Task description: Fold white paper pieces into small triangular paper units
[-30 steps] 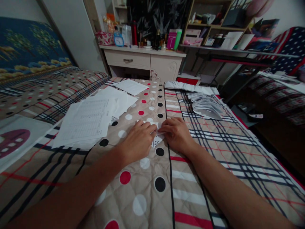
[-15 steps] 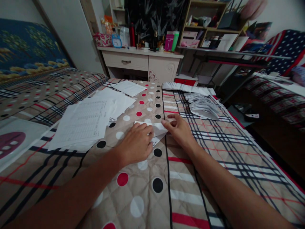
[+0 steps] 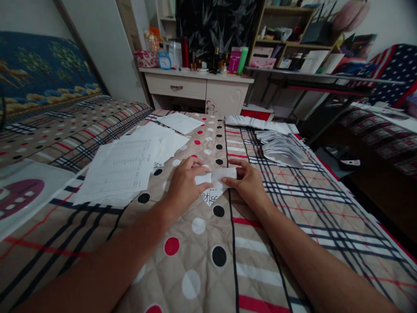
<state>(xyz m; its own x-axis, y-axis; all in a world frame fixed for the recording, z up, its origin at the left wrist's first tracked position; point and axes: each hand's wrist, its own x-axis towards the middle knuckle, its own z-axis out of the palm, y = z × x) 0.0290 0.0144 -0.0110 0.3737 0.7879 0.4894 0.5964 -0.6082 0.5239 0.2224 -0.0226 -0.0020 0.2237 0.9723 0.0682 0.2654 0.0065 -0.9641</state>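
A small folded sheet of white paper lies on the bedspread in front of me, its lower corner pointing towards me with dark printed characters on it. My left hand grips the paper's left part between thumb and fingers. On the right side, my right hand pinches the paper, the thumb on top and the fingers behind. A crease shows in the middle, between both hands. Part of the sheet is hidden under the fingers.
Loose printed sheets lie to the left, with another sheet farther back. Folded papers are stacked at the right, before a long row of folded paper. A white dresser stands beyond the bed.
My left hand has gone from lying flat over the paper to gripping its left end. More of the folded band and the printed corner now show. The view has shifted slightly.
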